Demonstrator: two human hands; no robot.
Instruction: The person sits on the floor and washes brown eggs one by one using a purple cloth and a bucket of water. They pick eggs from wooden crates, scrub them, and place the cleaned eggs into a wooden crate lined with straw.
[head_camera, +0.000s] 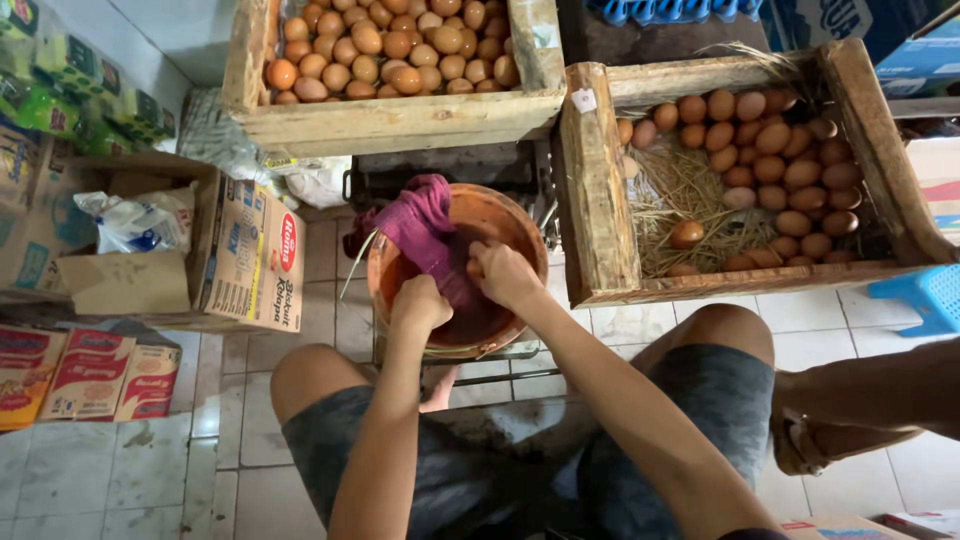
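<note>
Seen from the head camera, the orange plastic basin (500, 215) sits on the tiled floor (110, 480) between the person's knees, close enough that both hands reach into it without stretching. The left hand (420, 303) is at the basin's near rim, its grip clenched around the lower end of a magenta cloth (425, 228). The right hand (503, 273), just beside it inside the basin, pinches the same cloth with fingers curled; whether it also holds something small underneath is hidden. The cloth's upper end is draped over the basin's far-left rim, probably so that the bulk stays out of the way while one part is worked.

Beyond the basin stands a wooden crate (400, 120) heaped with brown eggs (400, 45). To the basin's right a second wooden crate (595, 190) holds eggs (790, 165) bedded on straw (690, 195), which cushions them. Left of the basin lies an open cardboard box (245, 260). Another person's arm (870, 400) enters well to the basin's right.
</note>
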